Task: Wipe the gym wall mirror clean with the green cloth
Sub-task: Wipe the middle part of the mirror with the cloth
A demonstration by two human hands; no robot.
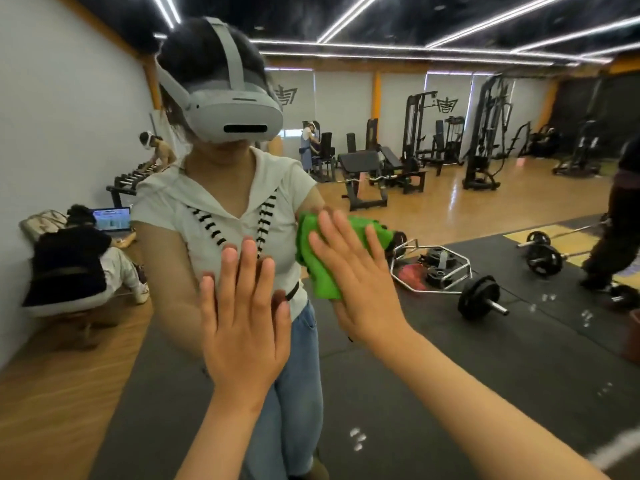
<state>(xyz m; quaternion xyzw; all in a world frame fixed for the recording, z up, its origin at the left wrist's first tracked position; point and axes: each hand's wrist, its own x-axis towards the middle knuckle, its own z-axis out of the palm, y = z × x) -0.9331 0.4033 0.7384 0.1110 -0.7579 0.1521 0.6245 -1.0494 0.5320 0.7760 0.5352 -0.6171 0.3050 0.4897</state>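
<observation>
The wall mirror point(450, 358) fills the whole view and reflects the gym and me in a headset. My right hand point(356, 275) lies flat with fingers spread, pressing the crumpled green cloth point(320, 271) against the glass at mid-height. The cloth sticks out to the left and above my fingers. My left hand point(244, 317) rests palm-flat on the mirror just left of it, fingers together and pointing up, with nothing under it.
Small white smudges point(356, 438) show on the glass low down and at the right point(585, 317). The reflection shows barbells and weight plates on a dark mat, weight machines on a wooden floor, and several other people.
</observation>
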